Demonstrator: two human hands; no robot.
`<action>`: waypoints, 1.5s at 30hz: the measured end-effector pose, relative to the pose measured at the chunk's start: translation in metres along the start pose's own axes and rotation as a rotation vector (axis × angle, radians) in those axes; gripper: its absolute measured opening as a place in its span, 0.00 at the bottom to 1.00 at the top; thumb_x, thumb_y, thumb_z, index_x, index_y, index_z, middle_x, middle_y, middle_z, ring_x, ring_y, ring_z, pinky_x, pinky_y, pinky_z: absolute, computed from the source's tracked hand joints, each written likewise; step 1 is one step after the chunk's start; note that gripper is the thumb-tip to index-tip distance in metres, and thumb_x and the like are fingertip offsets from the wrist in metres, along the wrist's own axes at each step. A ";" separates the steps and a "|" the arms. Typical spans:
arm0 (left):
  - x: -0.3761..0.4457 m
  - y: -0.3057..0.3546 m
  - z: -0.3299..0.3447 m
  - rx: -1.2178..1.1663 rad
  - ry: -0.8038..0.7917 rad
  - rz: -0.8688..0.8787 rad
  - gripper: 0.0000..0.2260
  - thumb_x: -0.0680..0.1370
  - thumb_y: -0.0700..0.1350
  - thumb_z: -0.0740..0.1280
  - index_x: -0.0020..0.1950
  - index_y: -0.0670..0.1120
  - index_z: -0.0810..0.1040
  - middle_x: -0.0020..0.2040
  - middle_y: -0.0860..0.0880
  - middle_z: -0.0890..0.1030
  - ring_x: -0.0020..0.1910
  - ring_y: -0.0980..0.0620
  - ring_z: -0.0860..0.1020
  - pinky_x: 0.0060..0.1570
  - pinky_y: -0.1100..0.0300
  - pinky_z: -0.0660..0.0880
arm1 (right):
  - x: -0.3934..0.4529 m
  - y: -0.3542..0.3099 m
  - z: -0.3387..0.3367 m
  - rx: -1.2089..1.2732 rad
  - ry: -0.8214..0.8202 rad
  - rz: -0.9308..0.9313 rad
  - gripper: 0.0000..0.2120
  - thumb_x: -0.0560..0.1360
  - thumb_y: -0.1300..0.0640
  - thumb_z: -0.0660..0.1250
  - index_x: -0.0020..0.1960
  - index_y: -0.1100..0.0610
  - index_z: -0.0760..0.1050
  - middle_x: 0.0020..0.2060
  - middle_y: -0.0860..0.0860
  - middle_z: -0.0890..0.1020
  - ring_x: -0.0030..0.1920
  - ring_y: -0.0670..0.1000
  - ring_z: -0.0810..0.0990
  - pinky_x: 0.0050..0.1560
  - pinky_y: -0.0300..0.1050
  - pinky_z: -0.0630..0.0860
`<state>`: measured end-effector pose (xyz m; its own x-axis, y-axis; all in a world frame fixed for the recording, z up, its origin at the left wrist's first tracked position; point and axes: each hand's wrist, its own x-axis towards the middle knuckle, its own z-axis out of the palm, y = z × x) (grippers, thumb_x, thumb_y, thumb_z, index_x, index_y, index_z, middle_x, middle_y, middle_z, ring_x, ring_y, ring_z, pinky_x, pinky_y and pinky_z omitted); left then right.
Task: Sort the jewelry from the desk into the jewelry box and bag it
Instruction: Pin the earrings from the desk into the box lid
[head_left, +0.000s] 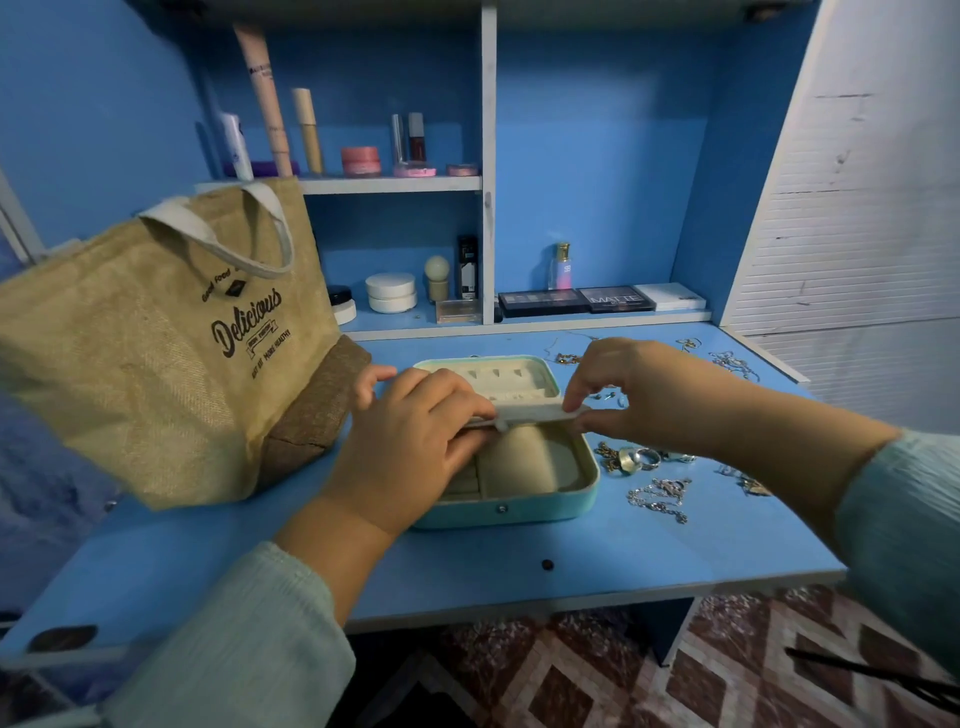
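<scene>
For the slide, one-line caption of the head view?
Both hands, left hand and right hand, hold a cream insert strip over the open jewelry box.

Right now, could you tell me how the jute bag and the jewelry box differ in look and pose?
The jute bag is tan woven cloth with printed lettering; the jewelry box is smooth, plain turquoise. The bag stands tall with its handles up; the box lies flat and open, lid back. Both hands are at the box, none at the bag. Both sit on the blue desk.

- A blue desk carries an open turquoise jewelry box at center.
- A burlap tote bag stands at left.
- Rings and silver chains lie scattered at right.
</scene>
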<state>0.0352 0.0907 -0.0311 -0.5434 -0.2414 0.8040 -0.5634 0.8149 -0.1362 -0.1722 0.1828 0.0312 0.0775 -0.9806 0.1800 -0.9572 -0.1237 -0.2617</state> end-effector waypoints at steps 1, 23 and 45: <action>0.000 0.002 -0.001 -0.006 -0.018 -0.006 0.10 0.73 0.54 0.61 0.45 0.55 0.80 0.44 0.56 0.80 0.47 0.56 0.70 0.52 0.54 0.58 | -0.003 0.001 -0.001 -0.007 0.012 0.013 0.04 0.72 0.51 0.70 0.46 0.45 0.79 0.48 0.43 0.76 0.48 0.43 0.74 0.52 0.43 0.73; -0.001 0.008 -0.015 -0.018 -0.134 -0.096 0.09 0.73 0.53 0.60 0.42 0.55 0.80 0.41 0.58 0.80 0.41 0.54 0.77 0.52 0.55 0.59 | -0.029 -0.021 0.014 0.032 0.156 0.156 0.04 0.74 0.52 0.66 0.41 0.47 0.75 0.36 0.42 0.75 0.37 0.46 0.73 0.35 0.38 0.68; 0.029 -0.001 -0.011 -0.011 -0.270 -0.275 0.07 0.76 0.52 0.66 0.52 0.57 0.81 0.52 0.55 0.76 0.55 0.49 0.72 0.59 0.49 0.55 | 0.006 -0.031 0.038 0.129 -0.133 0.212 0.07 0.75 0.60 0.63 0.48 0.51 0.79 0.39 0.43 0.76 0.37 0.43 0.73 0.33 0.29 0.68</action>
<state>0.0267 0.0892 -0.0009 -0.5179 -0.5811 0.6278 -0.7053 0.7053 0.0711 -0.1313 0.1751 0.0047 -0.0765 -0.9969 -0.0157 -0.9132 0.0763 -0.4003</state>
